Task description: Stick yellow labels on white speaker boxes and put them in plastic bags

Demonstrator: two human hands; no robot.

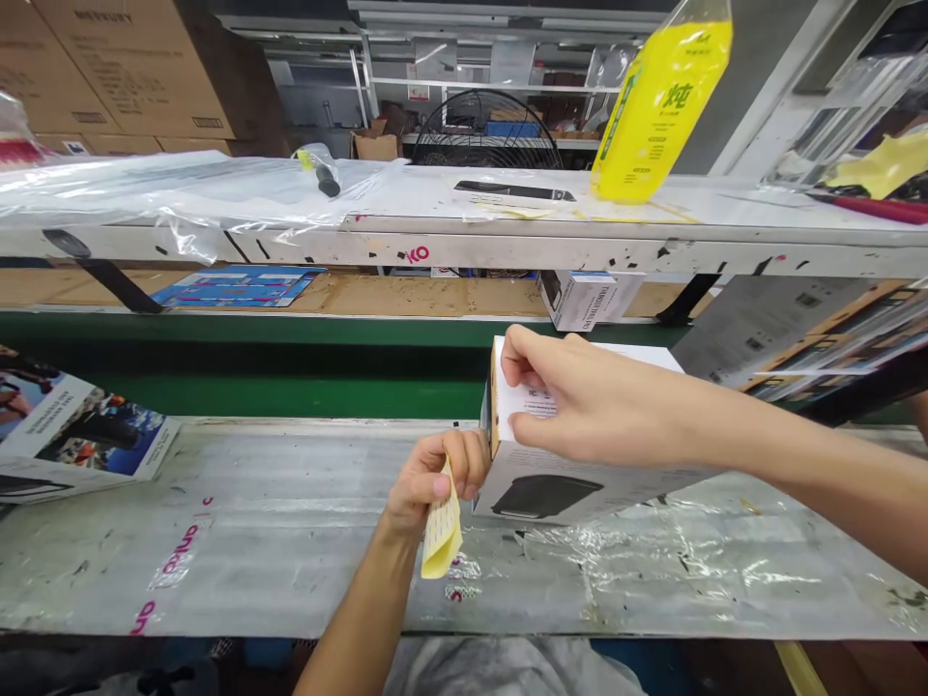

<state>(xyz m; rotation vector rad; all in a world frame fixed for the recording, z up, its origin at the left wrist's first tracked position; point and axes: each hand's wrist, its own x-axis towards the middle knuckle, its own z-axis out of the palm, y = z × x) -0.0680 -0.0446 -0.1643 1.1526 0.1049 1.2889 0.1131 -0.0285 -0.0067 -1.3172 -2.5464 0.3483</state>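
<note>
A white box (pixel 616 488) with a dark device printed on its side lies on the plastic-covered bench, right of centre. My left hand (pixel 439 474) is closed on a folded yellow label sheet (pixel 442 532), its knuckles against the box's left end. Over the box's top near that end is my right hand (pixel 572 396), fingers curled and thumb along the top edge. Whether anything small sits between those fingers is hidden.
At the far left stands another printed box (pixel 94 425). A green belt (pixel 326 387) runs behind the bench (pixel 275 541). The raised shelf (pixel 406 242) carries a yellow bottle (pixel 663 106) and a black cutter (pixel 514 190). A white box (pixel 587 300) is below it.
</note>
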